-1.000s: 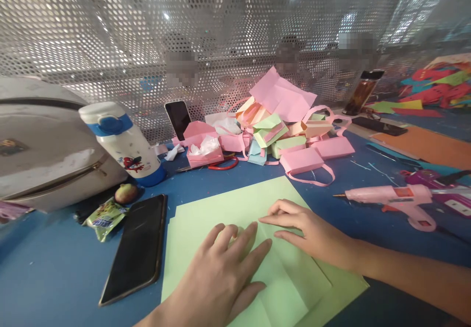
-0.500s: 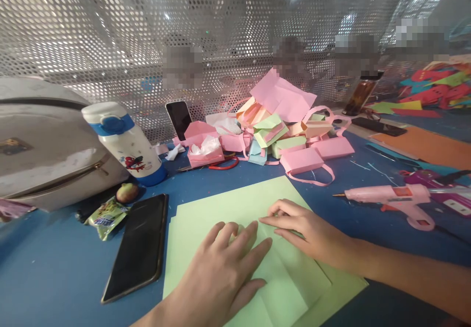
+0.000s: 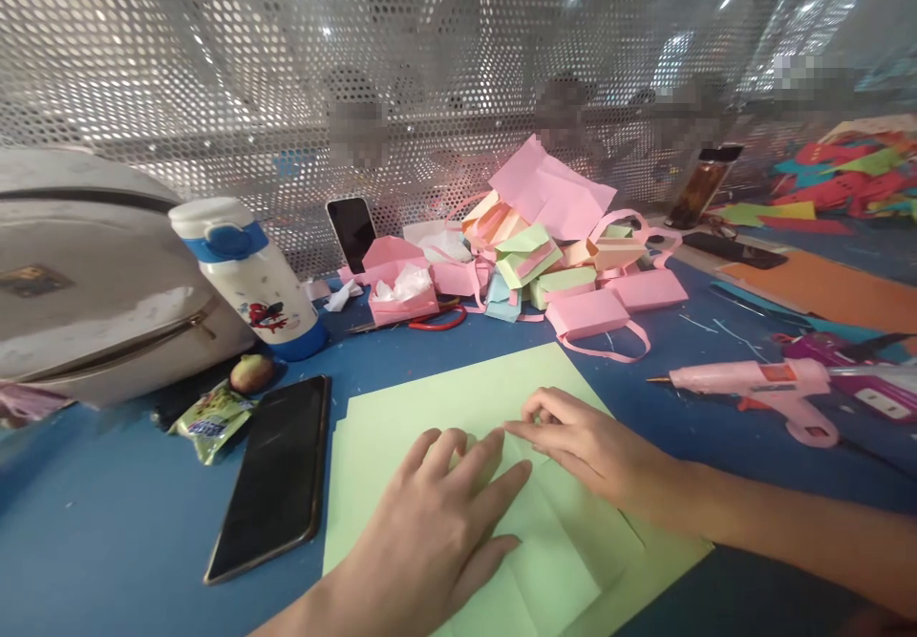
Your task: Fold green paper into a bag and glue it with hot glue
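Light green paper (image 3: pixel 430 408) lies flat on the blue counter (image 3: pixel 107 541), mid near edge, w/ one flap folded over on its near-right part. A 2nd layer peeks out along its left side, so 2 layers at least. L hand (image 3: pixel 430 532) rests palm-down on it, grip spread, fingers fanned flat on the sheet. R hand (image 3: pixel 591 446) lies just beyond, fingertips on the fold next to the L fingertips. Its fingers are close together, thumb tucked by the index; can't tell if that grip nips the paper or only presses. Phones, 3: black phone (image 3: pixel 270 477) flat just left of the paper, propped phone (image 3: pixel 351 231) upright against the mesh wall (image 3: pixel 179 64) at the far edge, flat phone (image 3: pixel 735 250) toward the far right corner. Glue guns, 2: pink glue gun (image 3: pixel 759 384) right of the paper, nozzle pointing left, and purple glue gun (image 3: pixel 874 393) right behind it. 1 white bottle (image 3: pixel 250 274) w/ blue lid stands just beside 1 white zip bag (image 3: pixel 93 274) at the left edge. In front of them: 1 small fruit (image 3: pixel 250 371) & 1 green sweet wrapper (image 3: pixel 213 417). Far mid: pile of paper bags (image 3: pixel 565 255), mostly pink, some green, 1 pale blue; exact count unclear. 1 open pink paper box (image 3: pixel 401 307) holds white tissue (image 3: pixel 401 284). 1 pair of red-handled scissors (image 3: pixel 437 322) lies just in front of it.
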The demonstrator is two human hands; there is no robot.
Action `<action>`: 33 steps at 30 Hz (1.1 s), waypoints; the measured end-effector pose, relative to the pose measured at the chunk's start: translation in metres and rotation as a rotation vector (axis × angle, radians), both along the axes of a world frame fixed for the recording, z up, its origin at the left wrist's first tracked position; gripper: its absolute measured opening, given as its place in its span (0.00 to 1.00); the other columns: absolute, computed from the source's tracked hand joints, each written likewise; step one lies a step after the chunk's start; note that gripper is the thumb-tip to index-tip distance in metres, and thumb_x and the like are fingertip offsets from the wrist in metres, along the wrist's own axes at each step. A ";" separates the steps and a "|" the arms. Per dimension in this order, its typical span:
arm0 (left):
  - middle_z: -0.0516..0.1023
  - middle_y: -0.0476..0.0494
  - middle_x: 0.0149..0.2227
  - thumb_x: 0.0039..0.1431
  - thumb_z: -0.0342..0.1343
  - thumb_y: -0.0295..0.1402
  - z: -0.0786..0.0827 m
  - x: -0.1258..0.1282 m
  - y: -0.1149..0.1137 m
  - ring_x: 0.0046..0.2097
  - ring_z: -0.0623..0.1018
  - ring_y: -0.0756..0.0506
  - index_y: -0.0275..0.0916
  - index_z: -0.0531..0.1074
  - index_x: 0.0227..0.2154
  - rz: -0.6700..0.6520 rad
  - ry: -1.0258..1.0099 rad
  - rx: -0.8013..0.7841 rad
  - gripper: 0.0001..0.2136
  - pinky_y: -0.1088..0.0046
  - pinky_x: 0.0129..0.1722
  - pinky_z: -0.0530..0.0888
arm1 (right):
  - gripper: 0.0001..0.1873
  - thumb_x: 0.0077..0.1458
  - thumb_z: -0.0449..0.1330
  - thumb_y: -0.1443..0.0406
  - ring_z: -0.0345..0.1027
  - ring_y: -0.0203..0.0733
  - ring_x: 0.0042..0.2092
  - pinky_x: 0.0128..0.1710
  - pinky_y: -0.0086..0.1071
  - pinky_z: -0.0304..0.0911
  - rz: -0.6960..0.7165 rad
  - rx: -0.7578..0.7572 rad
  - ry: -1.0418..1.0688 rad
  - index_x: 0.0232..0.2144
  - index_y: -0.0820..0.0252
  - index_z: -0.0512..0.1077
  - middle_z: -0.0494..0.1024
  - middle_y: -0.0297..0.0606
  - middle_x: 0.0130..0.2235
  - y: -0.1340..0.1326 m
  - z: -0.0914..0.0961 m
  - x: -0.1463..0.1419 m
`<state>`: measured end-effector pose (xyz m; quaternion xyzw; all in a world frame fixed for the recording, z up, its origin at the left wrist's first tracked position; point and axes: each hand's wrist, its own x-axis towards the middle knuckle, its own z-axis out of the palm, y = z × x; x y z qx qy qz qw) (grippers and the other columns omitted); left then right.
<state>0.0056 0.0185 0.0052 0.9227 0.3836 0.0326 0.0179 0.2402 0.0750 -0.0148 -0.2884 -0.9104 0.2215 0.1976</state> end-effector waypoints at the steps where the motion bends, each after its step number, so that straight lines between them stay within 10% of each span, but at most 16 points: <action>1: 0.67 0.46 0.61 0.69 0.44 0.45 0.000 0.000 0.000 0.49 0.68 0.38 0.50 0.62 0.61 0.000 0.001 -0.001 0.20 0.54 0.50 0.70 | 0.20 0.69 0.46 0.69 0.64 0.41 0.42 0.43 0.34 0.64 -0.002 0.026 -0.019 0.56 0.57 0.71 0.68 0.42 0.41 0.001 -0.001 -0.001; 25: 0.68 0.44 0.61 0.67 0.50 0.39 0.002 0.002 -0.003 0.51 0.69 0.37 0.51 0.63 0.62 0.008 -0.019 0.015 0.21 0.52 0.50 0.71 | 0.28 0.63 0.45 0.76 0.67 0.47 0.46 0.42 0.39 0.68 -0.171 0.183 -0.187 0.60 0.50 0.67 0.71 0.45 0.49 -0.040 -0.004 0.057; 33: 0.70 0.42 0.60 0.66 0.51 0.38 0.009 0.004 -0.006 0.51 0.70 0.38 0.50 0.66 0.60 0.023 -0.086 0.008 0.20 0.54 0.50 0.72 | 0.16 0.65 0.52 0.68 0.70 0.43 0.39 0.36 0.34 0.63 -0.170 0.146 -0.189 0.33 0.57 0.79 0.75 0.40 0.37 -0.029 0.026 0.042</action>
